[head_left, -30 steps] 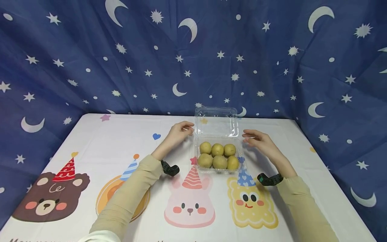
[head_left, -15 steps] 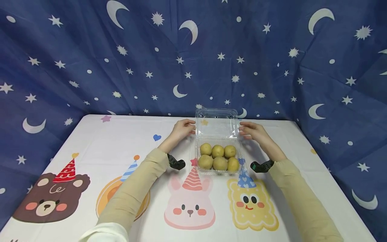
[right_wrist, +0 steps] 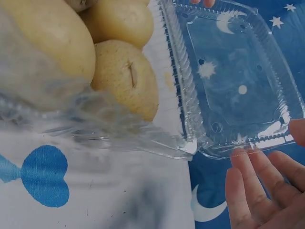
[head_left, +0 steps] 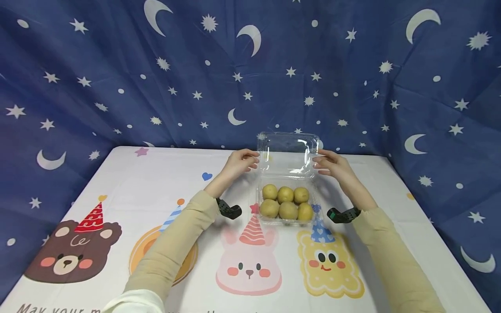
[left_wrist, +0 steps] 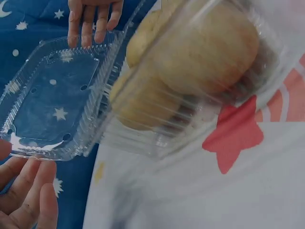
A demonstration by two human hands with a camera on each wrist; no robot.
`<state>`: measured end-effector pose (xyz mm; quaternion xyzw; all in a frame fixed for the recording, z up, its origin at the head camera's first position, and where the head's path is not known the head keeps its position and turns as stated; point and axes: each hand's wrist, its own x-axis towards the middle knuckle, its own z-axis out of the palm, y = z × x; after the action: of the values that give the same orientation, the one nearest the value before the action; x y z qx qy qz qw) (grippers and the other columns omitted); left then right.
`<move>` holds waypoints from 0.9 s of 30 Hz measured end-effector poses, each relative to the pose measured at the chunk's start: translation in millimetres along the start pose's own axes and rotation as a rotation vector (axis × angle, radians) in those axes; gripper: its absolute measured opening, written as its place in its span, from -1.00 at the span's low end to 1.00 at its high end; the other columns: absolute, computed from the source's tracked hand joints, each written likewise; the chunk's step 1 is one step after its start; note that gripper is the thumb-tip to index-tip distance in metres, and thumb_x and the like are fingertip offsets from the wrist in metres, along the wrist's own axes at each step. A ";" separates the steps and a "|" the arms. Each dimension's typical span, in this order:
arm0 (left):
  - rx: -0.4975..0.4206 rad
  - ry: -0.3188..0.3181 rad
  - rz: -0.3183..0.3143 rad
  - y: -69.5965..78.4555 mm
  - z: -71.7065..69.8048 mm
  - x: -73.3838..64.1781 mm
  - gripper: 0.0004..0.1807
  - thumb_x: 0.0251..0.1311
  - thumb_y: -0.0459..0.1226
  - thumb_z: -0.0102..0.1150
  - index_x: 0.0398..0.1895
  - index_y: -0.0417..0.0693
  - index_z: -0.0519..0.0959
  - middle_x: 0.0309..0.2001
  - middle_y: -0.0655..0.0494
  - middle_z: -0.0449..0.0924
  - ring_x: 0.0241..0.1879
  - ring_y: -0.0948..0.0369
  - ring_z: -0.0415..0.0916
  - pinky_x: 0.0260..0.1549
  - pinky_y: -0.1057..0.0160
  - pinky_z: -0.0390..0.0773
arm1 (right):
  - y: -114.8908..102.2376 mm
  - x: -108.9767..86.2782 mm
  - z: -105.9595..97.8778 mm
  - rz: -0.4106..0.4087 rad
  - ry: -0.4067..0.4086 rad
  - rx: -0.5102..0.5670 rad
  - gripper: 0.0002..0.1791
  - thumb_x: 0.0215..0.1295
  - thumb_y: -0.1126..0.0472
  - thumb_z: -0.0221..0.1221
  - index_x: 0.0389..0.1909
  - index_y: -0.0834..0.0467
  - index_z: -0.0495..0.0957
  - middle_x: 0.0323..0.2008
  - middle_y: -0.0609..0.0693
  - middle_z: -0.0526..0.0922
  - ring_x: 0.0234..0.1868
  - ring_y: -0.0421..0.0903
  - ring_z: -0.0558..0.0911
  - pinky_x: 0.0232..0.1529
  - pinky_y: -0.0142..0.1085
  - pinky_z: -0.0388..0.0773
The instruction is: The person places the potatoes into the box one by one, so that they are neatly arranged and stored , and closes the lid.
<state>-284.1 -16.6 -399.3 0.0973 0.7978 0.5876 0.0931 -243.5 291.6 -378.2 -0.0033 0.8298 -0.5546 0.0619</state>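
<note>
A clear plastic clamshell box [head_left: 258,204] stands on the table with its lid [head_left: 287,163] raised at the back. Inside its base lie several yellow-brown potatoes [head_left: 288,210] in two rows. At the lid's left edge is my left hand [head_left: 238,165], its fingertips touching the rim. Opposite it, my right hand [head_left: 335,167] touches the lid's right edge. In the right wrist view, fairly straight fingers [right_wrist: 259,181] lie against the lid's outer side, the thumb near its corner. The left wrist view shows loosely bent fingers [left_wrist: 28,191] beneath the rim.
A white cloth [head_left: 188,169] printed with cartoon figures covers the table. Behind and at both sides hangs a blue curtain [head_left: 188,56] with moons and stars. Each wrist wears a black strap device, such as the left one [head_left: 228,210].
Both hands have come to the lid's side edges, the right one moving in from farther right. The lid stands slightly more upright and has shifted a little. The potatoes stay in the base.
</note>
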 end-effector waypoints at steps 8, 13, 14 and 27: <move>0.008 -0.016 0.025 10.5 -0.9 -16.7 -0.69 0.32 -0.23 0.03 0.05 -0.12 0.58 0.00 -0.11 0.64 -0.02 0.05 0.62 -0.19 0.31 0.60 | 0.1 -16.6 -1.4 -0.075 0.024 0.106 -0.28 0.46 -0.18 -0.15 0.37 0.29 0.23 -0.02 -0.19 0.59 -0.02 -0.27 0.61 -0.05 -0.47 0.58; -0.012 -0.031 0.042 13.7 -3.2 -29.5 -0.68 0.37 -0.19 -0.02 0.06 -0.13 0.57 0.03 -0.11 0.63 0.04 0.05 0.58 -0.11 0.25 0.61 | 2.2 -30.4 -0.5 -0.128 -0.008 0.168 -0.33 0.45 -0.19 -0.17 0.29 0.26 0.33 -0.04 -0.24 0.61 0.02 -0.26 0.59 -0.06 -0.48 0.57; -0.019 -0.035 0.042 14.3 -3.0 -32.6 -0.67 0.38 -0.18 -0.02 0.06 -0.14 0.57 0.04 -0.10 0.62 0.05 0.06 0.57 -0.09 0.23 0.61 | 2.8 -33.3 -0.6 -0.136 -0.010 0.185 -0.35 0.46 -0.18 -0.17 0.28 0.25 0.34 -0.04 -0.23 0.61 0.02 -0.27 0.59 -0.06 -0.49 0.57; -0.009 -0.008 0.054 8.0 3.0 -64.2 -0.68 0.35 -0.13 0.06 -0.03 -0.13 0.62 0.03 -0.06 0.64 0.05 0.08 0.54 -0.05 0.20 0.60 | 11.7 -67.0 9.9 -0.160 0.037 0.258 -0.65 0.47 0.01 -0.04 0.05 0.15 0.51 -0.09 -0.28 0.62 -0.05 -0.35 0.61 -0.08 -0.50 0.59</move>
<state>-221.1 -28.5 -390.3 0.1208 0.7918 0.5933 0.0807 -175.1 292.0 -386.0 -0.0514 0.7497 -0.6598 0.0021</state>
